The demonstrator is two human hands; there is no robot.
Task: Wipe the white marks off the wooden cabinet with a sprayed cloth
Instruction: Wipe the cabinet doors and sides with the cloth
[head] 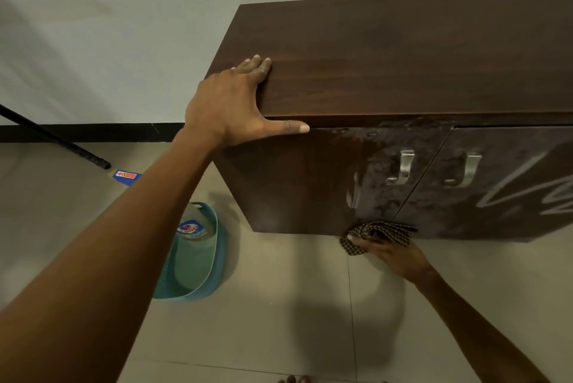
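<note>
pressing checked cloth [379, 235] at cabinet [403, 60] bottom edge, right hand [392, 254].

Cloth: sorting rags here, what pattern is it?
Small dark-and-light checks on the cloth, clearest in the head view.

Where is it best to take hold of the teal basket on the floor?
Probably at the handle slot in its far end, fingers hooked in from above: the basket stands open side up, and the bottle lies at that end, so the weight sits near the grip.
</note>
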